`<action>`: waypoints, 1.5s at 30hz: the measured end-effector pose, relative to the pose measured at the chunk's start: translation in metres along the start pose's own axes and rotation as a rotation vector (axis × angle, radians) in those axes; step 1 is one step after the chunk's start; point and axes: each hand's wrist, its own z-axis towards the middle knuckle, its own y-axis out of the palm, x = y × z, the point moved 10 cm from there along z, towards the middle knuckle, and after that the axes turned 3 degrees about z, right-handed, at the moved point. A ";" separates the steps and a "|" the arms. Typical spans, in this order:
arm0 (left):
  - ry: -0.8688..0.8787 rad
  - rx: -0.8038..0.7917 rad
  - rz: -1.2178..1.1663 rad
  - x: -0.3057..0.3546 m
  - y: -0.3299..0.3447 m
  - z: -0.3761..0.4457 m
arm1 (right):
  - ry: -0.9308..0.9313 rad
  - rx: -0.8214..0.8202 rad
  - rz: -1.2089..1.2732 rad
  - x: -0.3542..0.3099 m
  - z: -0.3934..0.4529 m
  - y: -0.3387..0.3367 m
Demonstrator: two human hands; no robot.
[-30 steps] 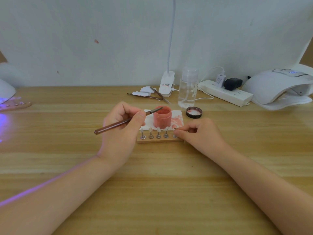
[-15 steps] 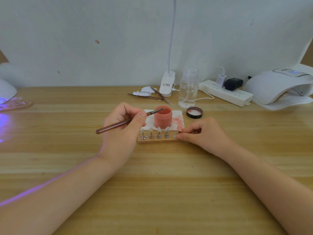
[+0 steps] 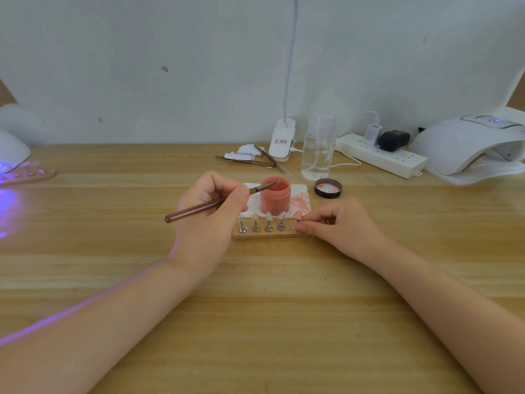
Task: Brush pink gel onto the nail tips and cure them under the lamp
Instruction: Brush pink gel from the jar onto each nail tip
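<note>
A small wooden block (image 3: 267,235) in the middle of the table carries a row of nail tips on metal stands (image 3: 268,223). Just behind it stands an open pink gel jar (image 3: 275,198) on a white stained tissue (image 3: 300,201). My left hand (image 3: 208,223) grips a brown brush (image 3: 210,206), whose tip lies over the jar's mouth. My right hand (image 3: 338,224) pinches the rightmost nail stand at the block's right end; that stand is mostly hidden by my fingers.
The jar's black lid (image 3: 328,188) lies right of the tissue. Behind are a clear bottle (image 3: 317,149), tweezers and tools (image 3: 250,160), a clip lamp base (image 3: 282,139), and a power strip (image 3: 380,157). One white curing lamp (image 3: 468,146) sits far right, another glowing violet (image 3: 11,155) far left.
The brush tip stays over the jar. My right hand has settled slightly lower on the rightmost stand at the block's end; little else has moved.
</note>
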 end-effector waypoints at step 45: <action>-0.024 0.006 0.034 -0.006 -0.002 0.000 | -0.302 0.237 -0.530 -0.029 -0.016 -0.042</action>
